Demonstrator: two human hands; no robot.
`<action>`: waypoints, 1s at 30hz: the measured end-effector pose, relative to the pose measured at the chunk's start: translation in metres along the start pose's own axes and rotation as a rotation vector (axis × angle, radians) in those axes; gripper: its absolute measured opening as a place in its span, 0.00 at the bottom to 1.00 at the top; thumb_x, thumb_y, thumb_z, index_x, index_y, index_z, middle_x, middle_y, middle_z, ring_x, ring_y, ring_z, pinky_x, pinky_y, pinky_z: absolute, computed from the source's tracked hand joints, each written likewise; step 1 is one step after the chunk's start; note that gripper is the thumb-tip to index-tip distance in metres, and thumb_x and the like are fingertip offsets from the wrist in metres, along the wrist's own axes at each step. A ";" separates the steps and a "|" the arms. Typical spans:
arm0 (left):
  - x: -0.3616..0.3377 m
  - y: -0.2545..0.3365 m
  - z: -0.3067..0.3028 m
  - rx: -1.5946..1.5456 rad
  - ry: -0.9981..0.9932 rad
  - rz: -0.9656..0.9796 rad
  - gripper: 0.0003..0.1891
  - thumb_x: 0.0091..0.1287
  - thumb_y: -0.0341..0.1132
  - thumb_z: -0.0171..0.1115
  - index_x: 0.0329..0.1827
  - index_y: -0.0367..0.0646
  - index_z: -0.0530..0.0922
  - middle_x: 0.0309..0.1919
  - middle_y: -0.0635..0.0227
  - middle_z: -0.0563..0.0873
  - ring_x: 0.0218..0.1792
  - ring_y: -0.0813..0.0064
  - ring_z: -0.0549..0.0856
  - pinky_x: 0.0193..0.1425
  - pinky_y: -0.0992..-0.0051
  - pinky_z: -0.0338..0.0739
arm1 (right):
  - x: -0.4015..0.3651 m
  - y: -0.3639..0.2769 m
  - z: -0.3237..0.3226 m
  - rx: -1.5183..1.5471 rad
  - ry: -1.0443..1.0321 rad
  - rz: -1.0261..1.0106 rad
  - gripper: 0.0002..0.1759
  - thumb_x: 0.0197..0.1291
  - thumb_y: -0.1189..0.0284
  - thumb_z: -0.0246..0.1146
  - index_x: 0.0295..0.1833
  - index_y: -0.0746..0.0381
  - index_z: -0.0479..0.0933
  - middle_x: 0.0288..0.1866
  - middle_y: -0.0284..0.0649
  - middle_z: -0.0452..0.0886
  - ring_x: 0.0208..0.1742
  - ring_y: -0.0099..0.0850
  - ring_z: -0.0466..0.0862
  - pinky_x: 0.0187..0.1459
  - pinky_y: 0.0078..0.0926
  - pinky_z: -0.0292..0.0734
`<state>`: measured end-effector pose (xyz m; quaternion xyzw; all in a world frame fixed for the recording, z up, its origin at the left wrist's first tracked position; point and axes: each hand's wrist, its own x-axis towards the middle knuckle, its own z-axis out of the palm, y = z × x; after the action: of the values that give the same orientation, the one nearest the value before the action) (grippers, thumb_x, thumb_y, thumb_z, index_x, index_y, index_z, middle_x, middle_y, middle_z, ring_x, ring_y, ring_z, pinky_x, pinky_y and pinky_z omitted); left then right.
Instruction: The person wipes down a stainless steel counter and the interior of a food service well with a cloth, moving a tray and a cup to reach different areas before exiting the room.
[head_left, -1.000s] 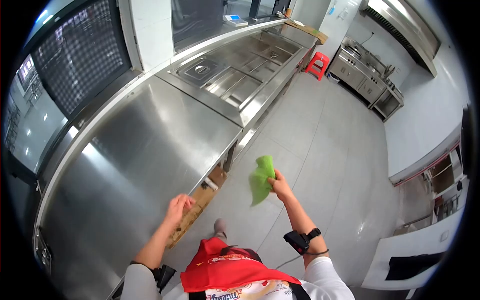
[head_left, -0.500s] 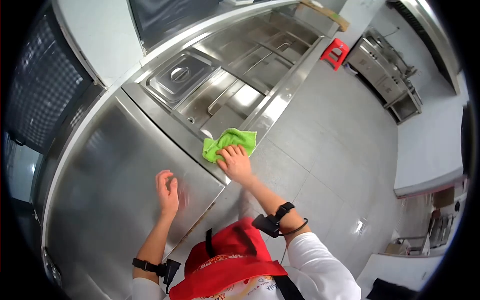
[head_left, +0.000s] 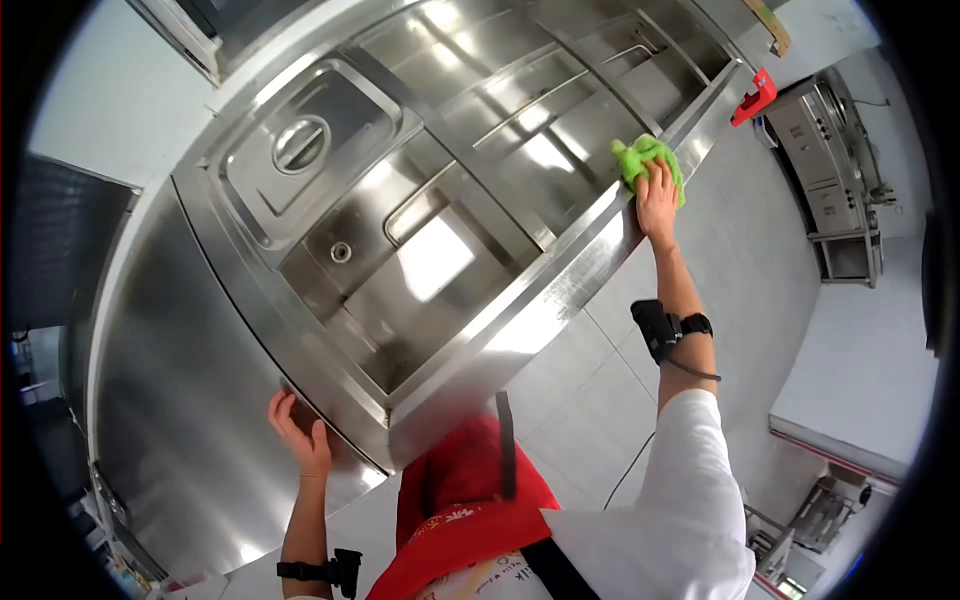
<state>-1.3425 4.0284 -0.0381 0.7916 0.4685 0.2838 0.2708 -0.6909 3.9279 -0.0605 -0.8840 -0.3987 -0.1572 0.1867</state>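
My right hand point(head_left: 655, 198) is stretched far out and presses a green cloth point(head_left: 640, 160) onto the front rim point(head_left: 560, 290) of a stainless steel well counter. My left hand point(head_left: 300, 435) rests with fingers spread on the flat steel worktop point(head_left: 190, 400), close to where it meets the well unit. A black band sits on each wrist.
The well unit holds several sunken steel pans; one at the back left has a lid with a round handle point(head_left: 300, 143). A red stool point(head_left: 752, 97) and steel cabinets point(head_left: 835, 190) stand across the grey tiled floor point(head_left: 740, 270). I wear a red apron point(head_left: 470, 520).
My right hand has slid the green cloth along the counter's front rim, away from me toward the red stool. My left hand stays on the worktop. My head has moved forward over the wells.
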 end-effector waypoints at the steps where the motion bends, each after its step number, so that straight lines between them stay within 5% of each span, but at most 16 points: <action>1: 0.000 0.001 -0.001 0.000 -0.011 -0.006 0.28 0.64 0.44 0.57 0.62 0.35 0.65 0.64 0.50 0.63 0.64 0.53 0.64 0.68 0.58 0.58 | 0.004 0.000 0.004 -0.027 0.026 0.039 0.18 0.65 0.68 0.52 0.58 0.59 0.73 0.66 0.47 0.69 0.65 0.48 0.68 0.66 0.46 0.59; 4: 0.001 0.006 -0.003 0.071 -0.035 -0.012 0.29 0.65 0.46 0.56 0.62 0.35 0.64 0.64 0.50 0.62 0.64 0.52 0.64 0.68 0.58 0.58 | -0.043 -0.028 -0.005 0.158 0.038 -0.160 0.23 0.61 0.76 0.52 0.62 0.66 0.70 0.65 0.56 0.68 0.62 0.51 0.71 0.62 0.48 0.67; 5: 0.003 0.006 -0.003 0.084 -0.041 -0.002 0.29 0.65 0.46 0.56 0.62 0.35 0.64 0.65 0.50 0.62 0.64 0.52 0.64 0.68 0.58 0.58 | -0.078 -0.060 -0.013 0.281 -0.140 -0.018 0.23 0.57 0.79 0.52 0.60 0.69 0.71 0.62 0.59 0.71 0.59 0.53 0.74 0.59 0.49 0.71; 7: 0.004 0.007 -0.002 0.062 -0.045 -0.024 0.29 0.64 0.45 0.56 0.62 0.35 0.64 0.65 0.50 0.62 0.65 0.51 0.64 0.69 0.58 0.58 | -0.141 -0.146 -0.057 0.193 -0.205 -0.267 0.24 0.50 0.80 0.56 0.57 0.63 0.74 0.65 0.54 0.68 0.65 0.50 0.69 0.66 0.50 0.63; 8: 0.001 0.007 -0.003 0.057 -0.047 -0.035 0.29 0.64 0.45 0.57 0.62 0.35 0.64 0.65 0.50 0.62 0.65 0.51 0.64 0.69 0.58 0.57 | -0.174 -0.177 -0.070 0.065 -0.499 -0.246 0.27 0.51 0.77 0.58 0.61 0.58 0.73 0.69 0.51 0.65 0.69 0.47 0.65 0.70 0.49 0.57; 11: 0.001 0.008 -0.003 0.066 -0.047 -0.027 0.28 0.63 0.43 0.57 0.62 0.35 0.65 0.65 0.50 0.62 0.66 0.51 0.64 0.69 0.57 0.57 | -0.226 -0.225 -0.107 0.560 -0.693 -0.428 0.30 0.55 0.70 0.59 0.67 0.49 0.70 0.73 0.42 0.62 0.72 0.44 0.62 0.70 0.49 0.55; 14: 0.000 0.005 -0.003 0.128 -0.059 -0.016 0.27 0.63 0.41 0.57 0.62 0.35 0.65 0.66 0.50 0.61 0.66 0.50 0.64 0.70 0.57 0.57 | -0.195 -0.162 -0.091 0.561 -0.775 -0.641 0.29 0.58 0.68 0.57 0.67 0.46 0.69 0.73 0.41 0.61 0.73 0.42 0.62 0.70 0.49 0.56; 15: 0.002 0.007 -0.003 0.134 -0.063 -0.021 0.27 0.63 0.41 0.57 0.62 0.35 0.65 0.66 0.50 0.61 0.66 0.50 0.64 0.70 0.57 0.57 | -0.187 -0.126 -0.068 0.396 -0.539 -0.584 0.29 0.59 0.67 0.54 0.68 0.45 0.68 0.74 0.42 0.61 0.72 0.44 0.62 0.70 0.49 0.56; 17: 0.000 0.014 -0.003 0.151 -0.074 -0.048 0.27 0.63 0.40 0.56 0.62 0.35 0.65 0.66 0.50 0.61 0.66 0.50 0.64 0.70 0.58 0.57 | -0.130 -0.066 -0.067 0.212 -0.407 -0.374 0.27 0.63 0.62 0.50 0.69 0.49 0.67 0.73 0.45 0.61 0.74 0.45 0.60 0.72 0.51 0.48; 19: -0.001 0.012 -0.002 0.155 -0.066 -0.029 0.26 0.65 0.41 0.55 0.62 0.34 0.65 0.66 0.50 0.61 0.66 0.50 0.64 0.70 0.58 0.57 | -0.080 -0.009 -0.050 0.390 -0.182 -0.250 0.26 0.70 0.60 0.44 0.71 0.54 0.64 0.74 0.47 0.59 0.74 0.45 0.59 0.73 0.52 0.46; 21: -0.002 0.012 -0.001 0.150 -0.060 -0.015 0.26 0.66 0.42 0.54 0.63 0.34 0.65 0.66 0.50 0.61 0.66 0.51 0.64 0.69 0.58 0.57 | -0.049 0.035 -0.029 -0.087 -0.167 -0.100 0.26 0.70 0.62 0.46 0.71 0.57 0.61 0.74 0.51 0.59 0.74 0.48 0.59 0.72 0.53 0.49; 24: -0.002 0.014 -0.004 0.130 -0.050 0.009 0.26 0.67 0.43 0.53 0.63 0.34 0.65 0.66 0.51 0.61 0.66 0.51 0.64 0.69 0.58 0.57 | -0.057 0.011 -0.021 -0.124 -0.107 0.037 0.27 0.68 0.65 0.50 0.71 0.58 0.61 0.72 0.55 0.59 0.72 0.52 0.60 0.70 0.55 0.54; 27: -0.004 0.010 -0.001 0.097 -0.017 0.039 0.26 0.68 0.44 0.53 0.62 0.34 0.65 0.65 0.51 0.62 0.65 0.52 0.65 0.69 0.59 0.58 | -0.122 -0.081 -0.066 0.064 -0.044 -0.353 0.31 0.57 0.75 0.58 0.69 0.55 0.66 0.65 0.56 0.67 0.68 0.53 0.66 0.66 0.59 0.61; 30: -0.005 0.010 -0.004 0.091 -0.006 0.057 0.25 0.68 0.43 0.53 0.62 0.34 0.66 0.65 0.52 0.62 0.65 0.52 0.65 0.69 0.60 0.58 | -0.218 -0.165 -0.086 0.251 -0.351 -0.327 0.33 0.49 0.73 0.63 0.65 0.53 0.69 0.68 0.46 0.66 0.73 0.47 0.60 0.69 0.58 0.55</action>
<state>-1.3409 4.0204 -0.0293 0.8169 0.4575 0.2673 0.2277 -0.9658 3.8493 -0.0438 -0.7915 -0.5788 0.0213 0.1951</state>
